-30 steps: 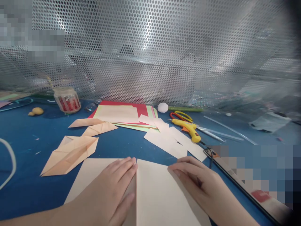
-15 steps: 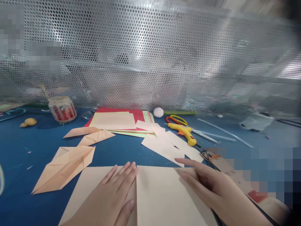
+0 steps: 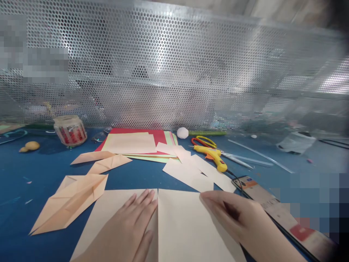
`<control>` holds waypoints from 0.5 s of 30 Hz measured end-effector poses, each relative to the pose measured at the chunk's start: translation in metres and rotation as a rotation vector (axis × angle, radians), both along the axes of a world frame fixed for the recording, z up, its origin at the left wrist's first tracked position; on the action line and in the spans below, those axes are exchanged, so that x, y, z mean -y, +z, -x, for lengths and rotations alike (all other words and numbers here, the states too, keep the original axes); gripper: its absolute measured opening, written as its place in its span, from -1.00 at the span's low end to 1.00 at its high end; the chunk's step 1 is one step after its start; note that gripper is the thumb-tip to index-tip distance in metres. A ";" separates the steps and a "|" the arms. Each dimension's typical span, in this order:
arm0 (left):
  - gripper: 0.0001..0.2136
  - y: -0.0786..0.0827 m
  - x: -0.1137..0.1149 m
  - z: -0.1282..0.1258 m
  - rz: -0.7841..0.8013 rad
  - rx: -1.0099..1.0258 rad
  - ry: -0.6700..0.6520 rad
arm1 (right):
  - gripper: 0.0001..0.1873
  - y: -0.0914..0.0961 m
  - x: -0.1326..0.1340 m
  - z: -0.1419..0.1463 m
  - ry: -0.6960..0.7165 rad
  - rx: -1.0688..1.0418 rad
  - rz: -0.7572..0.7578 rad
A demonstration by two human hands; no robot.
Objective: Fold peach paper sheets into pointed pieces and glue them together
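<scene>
While the left hand (image 3: 122, 227) is lying flat on paper (image 3: 182, 225), the right hand (image 3: 240, 214) is pinching its far edge near blurred phone lettering (image 3: 278, 210).

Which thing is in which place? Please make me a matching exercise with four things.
1. Large cream rectangular paper
2. Yellow plastic glue gun
3. Round white ball
4. Clear jar with red contents

A. Just right of the tan gourd-shaped object
B. Under the left hand
C. At one end of the green stick
D. Just in front of the red-and-yellow-handled scissors

Pairs: 1-B, 2-D, 3-C, 4-A
</scene>
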State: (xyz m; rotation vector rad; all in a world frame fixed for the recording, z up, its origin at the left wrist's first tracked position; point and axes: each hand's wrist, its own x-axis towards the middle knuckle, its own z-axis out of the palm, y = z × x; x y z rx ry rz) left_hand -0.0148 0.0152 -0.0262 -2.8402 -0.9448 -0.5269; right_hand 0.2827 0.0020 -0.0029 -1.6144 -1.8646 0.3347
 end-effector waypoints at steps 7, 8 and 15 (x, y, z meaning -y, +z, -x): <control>-0.30 -0.004 -0.004 -0.004 0.010 -0.010 -0.007 | -0.70 -0.006 0.004 -0.007 0.103 0.128 0.062; -0.31 -0.004 -0.005 -0.004 0.009 -0.005 -0.004 | -0.69 -0.008 0.003 -0.009 0.100 0.142 0.068; -0.56 0.001 -0.005 -0.006 -0.100 -0.098 -0.016 | -0.71 -0.015 0.004 -0.015 0.101 0.182 0.117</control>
